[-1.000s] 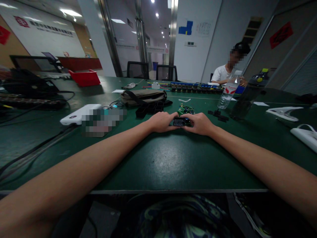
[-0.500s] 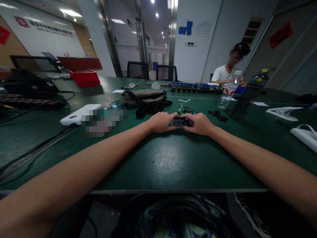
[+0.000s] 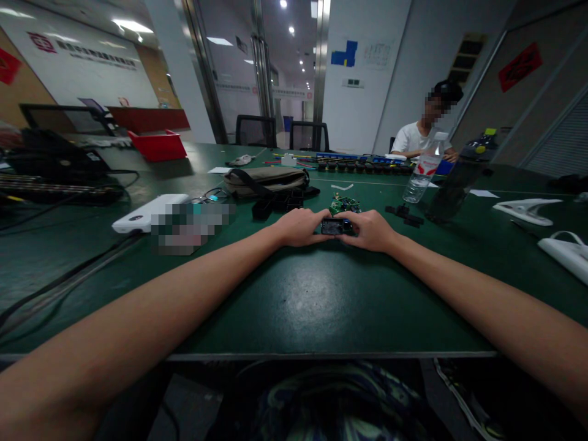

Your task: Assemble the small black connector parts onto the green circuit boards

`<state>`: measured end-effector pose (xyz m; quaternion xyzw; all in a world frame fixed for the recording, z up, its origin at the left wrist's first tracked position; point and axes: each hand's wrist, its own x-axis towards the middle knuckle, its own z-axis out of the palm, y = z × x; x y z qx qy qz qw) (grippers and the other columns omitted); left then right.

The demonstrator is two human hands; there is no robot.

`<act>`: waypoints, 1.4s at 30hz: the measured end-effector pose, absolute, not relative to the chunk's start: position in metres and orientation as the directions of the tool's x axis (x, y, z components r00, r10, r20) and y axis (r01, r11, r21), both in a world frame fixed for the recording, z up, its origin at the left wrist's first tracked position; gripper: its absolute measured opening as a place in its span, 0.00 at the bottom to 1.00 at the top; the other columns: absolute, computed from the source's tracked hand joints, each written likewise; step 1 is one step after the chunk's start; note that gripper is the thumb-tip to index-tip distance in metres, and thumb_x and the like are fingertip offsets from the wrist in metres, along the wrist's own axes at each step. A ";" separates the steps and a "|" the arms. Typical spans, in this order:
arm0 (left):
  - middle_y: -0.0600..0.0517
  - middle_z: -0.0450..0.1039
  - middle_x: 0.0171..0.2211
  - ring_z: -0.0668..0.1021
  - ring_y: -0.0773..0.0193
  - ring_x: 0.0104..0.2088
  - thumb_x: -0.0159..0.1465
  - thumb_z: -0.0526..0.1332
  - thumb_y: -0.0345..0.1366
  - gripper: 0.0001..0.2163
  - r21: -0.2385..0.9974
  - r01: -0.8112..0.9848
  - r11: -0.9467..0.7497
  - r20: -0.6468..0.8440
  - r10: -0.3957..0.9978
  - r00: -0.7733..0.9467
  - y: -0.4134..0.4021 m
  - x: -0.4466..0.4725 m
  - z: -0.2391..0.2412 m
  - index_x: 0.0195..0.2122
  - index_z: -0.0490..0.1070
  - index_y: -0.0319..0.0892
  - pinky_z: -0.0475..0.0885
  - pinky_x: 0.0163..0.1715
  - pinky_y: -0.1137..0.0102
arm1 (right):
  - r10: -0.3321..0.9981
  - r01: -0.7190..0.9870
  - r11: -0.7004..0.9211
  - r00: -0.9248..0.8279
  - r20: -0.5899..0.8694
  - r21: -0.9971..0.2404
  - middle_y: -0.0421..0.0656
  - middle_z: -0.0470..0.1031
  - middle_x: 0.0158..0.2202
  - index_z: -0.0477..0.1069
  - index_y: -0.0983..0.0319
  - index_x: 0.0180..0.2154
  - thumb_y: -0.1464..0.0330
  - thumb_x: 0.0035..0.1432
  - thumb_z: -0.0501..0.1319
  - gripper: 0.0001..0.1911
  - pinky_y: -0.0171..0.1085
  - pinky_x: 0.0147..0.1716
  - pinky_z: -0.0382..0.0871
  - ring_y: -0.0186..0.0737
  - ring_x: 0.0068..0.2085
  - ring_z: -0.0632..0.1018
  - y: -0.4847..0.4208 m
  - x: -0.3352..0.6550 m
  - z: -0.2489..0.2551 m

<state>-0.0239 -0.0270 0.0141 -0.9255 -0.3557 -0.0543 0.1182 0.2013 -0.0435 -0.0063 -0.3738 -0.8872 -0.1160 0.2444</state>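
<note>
Between my two hands is a small black rectangular case [image 3: 331, 226], its printed-looking or ribbed face turned toward me. My left hand [image 3: 301, 227] pinches its left end between thumb and fingers. At the other end, my right hand [image 3: 370, 230] grips it the same way, next to a dark round part too small to make out. Just behind my fingers lies a heap of green circuit boards [image 3: 344, 203]. Several open black boxes [image 3: 280, 203] stand beyond my left hand. Small black plastic pieces [image 3: 405, 215] lie to the right of my right hand.
A grey-brown bag [image 3: 266, 180] lies behind the black boxes. To the left are a white power bank [image 3: 149, 212] and cables. A clear water bottle [image 3: 423, 171] and a large dark bottle [image 3: 462, 177] stand at right. Across the table sits a person [image 3: 416, 136] in white.
Almost nothing differs. Both hands keep hold of the black case in the same place, and the view has shifted very slightly.
</note>
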 end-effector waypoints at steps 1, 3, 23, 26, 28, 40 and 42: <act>0.45 0.79 0.37 0.82 0.53 0.36 0.67 0.51 0.57 0.25 -0.181 0.671 -0.719 0.183 0.646 0.741 -0.027 -0.024 0.014 0.53 0.65 0.42 0.70 0.34 0.66 | 0.607 0.721 0.693 -0.601 0.520 0.025 0.40 0.78 0.25 0.75 0.60 0.50 0.60 0.55 0.63 0.22 0.34 0.29 0.63 0.38 0.25 0.76 -0.044 0.201 -0.006; 0.45 0.79 0.37 0.82 0.53 0.36 0.67 0.50 0.57 0.25 -0.181 0.669 -0.721 0.181 0.644 0.743 -0.027 -0.024 0.015 0.53 0.65 0.42 0.70 0.34 0.66 | 0.610 0.722 0.692 -0.601 0.516 0.023 0.40 0.78 0.25 0.75 0.61 0.50 0.60 0.55 0.63 0.22 0.34 0.29 0.63 0.38 0.25 0.76 -0.044 0.201 -0.006; 0.46 0.79 0.37 0.82 0.54 0.36 0.67 0.50 0.57 0.26 -0.184 0.669 -0.720 0.175 0.646 0.743 -0.028 -0.024 0.015 0.55 0.64 0.42 0.71 0.35 0.67 | 0.605 0.713 0.701 -0.608 0.513 0.020 0.40 0.78 0.25 0.75 0.61 0.50 0.59 0.56 0.63 0.22 0.33 0.29 0.63 0.36 0.24 0.76 -0.044 0.201 -0.006; 0.45 0.79 0.37 0.82 0.53 0.36 0.67 0.50 0.57 0.26 -0.187 0.667 -0.721 0.165 0.646 0.745 -0.028 -0.024 0.015 0.56 0.64 0.42 0.71 0.35 0.66 | 0.601 0.712 0.702 -0.609 0.518 0.023 0.40 0.78 0.24 0.75 0.62 0.50 0.59 0.56 0.63 0.22 0.33 0.29 0.63 0.37 0.24 0.75 -0.043 0.201 -0.006; 0.45 0.79 0.37 0.82 0.53 0.36 0.67 0.50 0.56 0.26 -0.190 0.667 -0.721 0.162 0.647 0.745 -0.028 -0.024 0.016 0.56 0.64 0.42 0.71 0.34 0.66 | 0.596 0.708 0.706 -0.613 0.519 0.026 0.40 0.77 0.24 0.75 0.62 0.51 0.59 0.56 0.63 0.22 0.33 0.28 0.62 0.37 0.24 0.75 -0.043 0.201 -0.006; 0.45 0.79 0.37 0.81 0.53 0.36 0.67 0.50 0.56 0.26 -0.183 0.666 -0.723 0.171 0.644 0.746 -0.027 -0.024 0.015 0.56 0.64 0.42 0.71 0.34 0.66 | 0.584 0.703 0.710 -0.612 0.533 0.029 0.40 0.78 0.24 0.75 0.61 0.50 0.60 0.56 0.63 0.21 0.33 0.28 0.63 0.36 0.24 0.76 -0.043 0.201 -0.007; 0.45 0.79 0.38 0.81 0.54 0.36 0.67 0.50 0.56 0.26 -0.181 0.669 -0.721 0.169 0.647 0.744 -0.027 -0.024 0.015 0.56 0.63 0.42 0.71 0.35 0.66 | 0.581 0.702 0.711 -0.614 0.534 0.034 0.40 0.78 0.24 0.75 0.61 0.50 0.59 0.56 0.63 0.21 0.33 0.28 0.62 0.36 0.24 0.76 -0.043 0.201 -0.006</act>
